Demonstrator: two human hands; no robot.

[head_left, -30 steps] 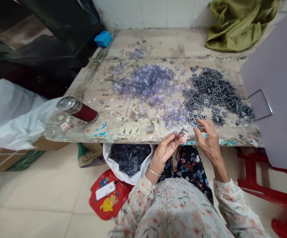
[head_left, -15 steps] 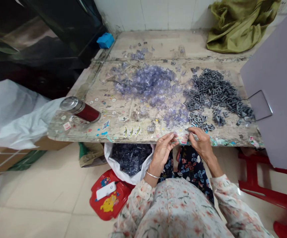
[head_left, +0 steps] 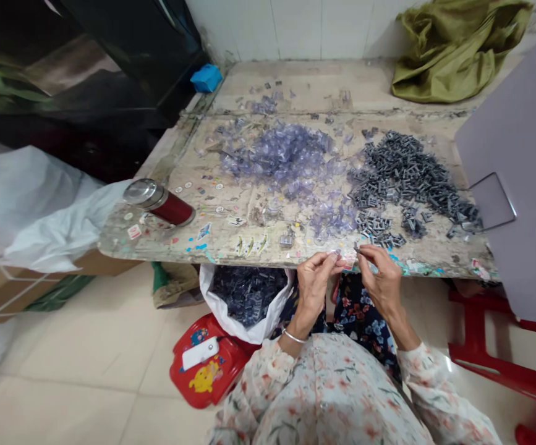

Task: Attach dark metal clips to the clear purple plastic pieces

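Observation:
My left hand [head_left: 316,276] is at the table's front edge, thumb and fingers pinched on a small clear plastic piece [head_left: 337,252]. Just to its right, my right hand [head_left: 379,275] pinches a small dark grey plastic piece [head_left: 357,248] between thumb and forefinger. The two pieces are close but apart. Beyond my left hand spreads a heap of clear purplish plastic pieces [head_left: 290,151], with loose ones trailing toward my fingers. A heap of dark grey plastic pieces [head_left: 400,167] lies beyond my right hand.
A red flask [head_left: 168,205] stands at the table's left. Below the front edge, a white sack [head_left: 261,329] holds dark pieces, beside a red stool [head_left: 193,386] with a white device on it. A grey panel [head_left: 518,154] borders the right; olive cloth [head_left: 457,55] lies at the back.
The view has shifted slightly, so the scene sits a little farther right. Both hands keep their pinches, with the two small pieces still held close together.

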